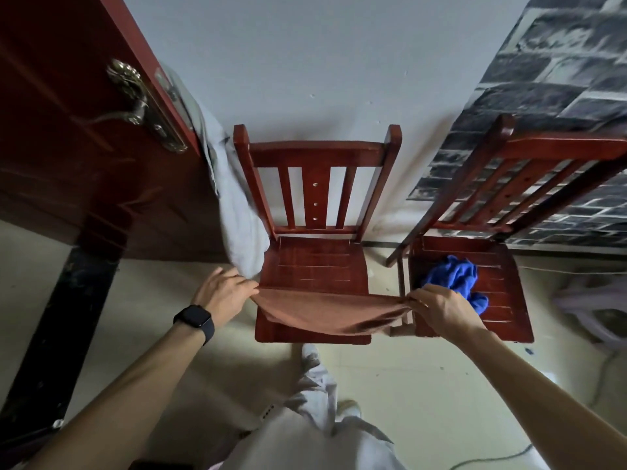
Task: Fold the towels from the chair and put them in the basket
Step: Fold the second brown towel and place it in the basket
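A brown towel (325,312) hangs stretched between my two hands over the front of the middle red wooden chair (315,262). My left hand (224,293) pinches its left corner, and my right hand (441,308) pinches its right corner. The towel's middle sags onto the seat's front edge. A crumpled blue towel (454,276) lies on the seat of the right red chair (475,266), just behind my right hand. A pale, light-coloured basket (597,307) stands on the floor at the far right, partly cut off.
A dark red door (84,147) with a metal handle stands open at the left. A grey cloth (237,215) hangs beside the middle chair's back. A brick-pattern wall is behind the right chair. My legs and feet are on the pale floor below.
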